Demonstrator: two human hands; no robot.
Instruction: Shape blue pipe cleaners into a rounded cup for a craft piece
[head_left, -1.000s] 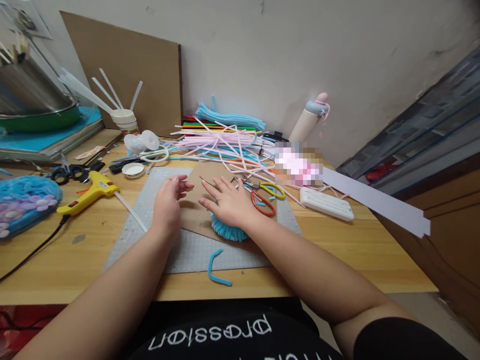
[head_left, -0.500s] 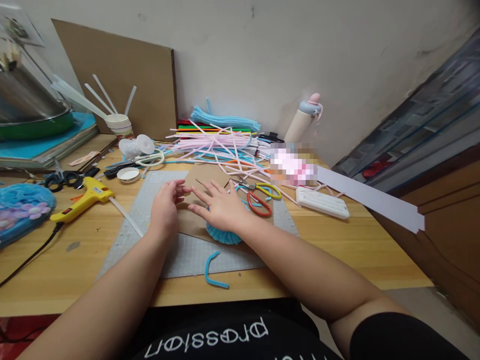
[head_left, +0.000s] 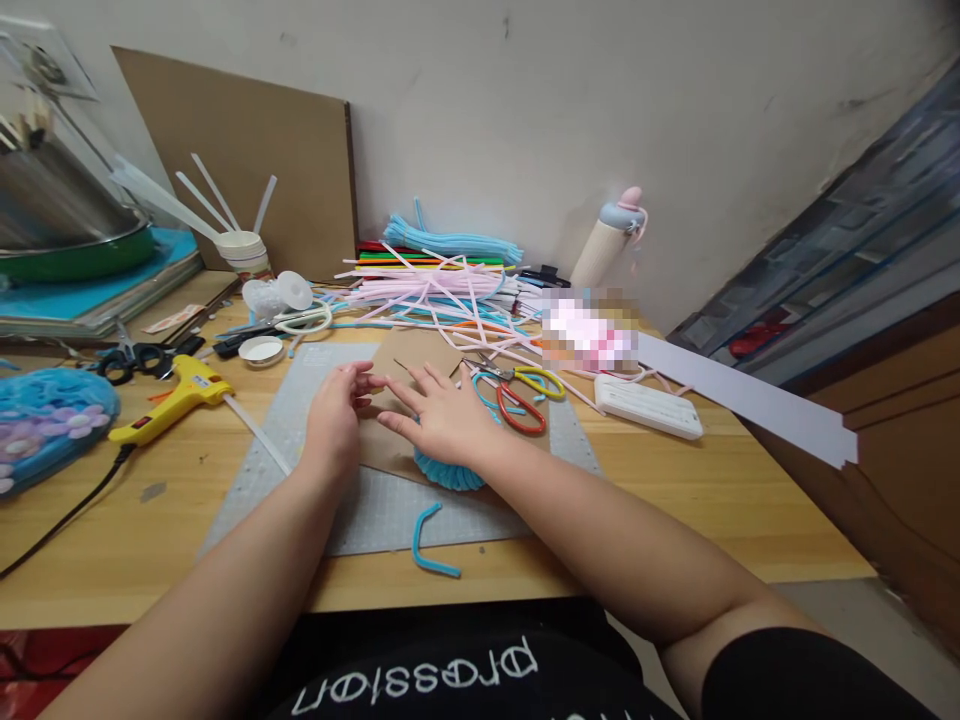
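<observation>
My right hand (head_left: pixel 444 415) lies palm down with its fingers spread, over a round, ribbed blue piece of pipe cleaner (head_left: pixel 450 472) that it mostly covers. To its left, my left hand (head_left: pixel 337 415) stands on edge, fingers loosely bent and nothing visible in them. The fingertips of both hands come close together above a sheet of brown cardboard (head_left: pixel 409 350), which rests on a grey cutting mat (head_left: pixel 375 520). Just right of my right hand are pliers with one red and one yellow handle (head_left: pixel 523 410). A bent blue pipe cleaner (head_left: pixel 420 550) lies at the mat's front edge.
A yellow glue gun (head_left: pixel 176 400) with a glue stick lies left, near black scissors (head_left: pixel 135 362) and a blue fluffy piece with flowers (head_left: pixel 60 425). Pipe cleaner bundles (head_left: pixel 450 240) fill the back. A white power strip (head_left: pixel 649 407) and a bottle (head_left: pixel 604 245) are right.
The view has shifted very slightly. Both hands keep the same pose and place over the cardboard.
</observation>
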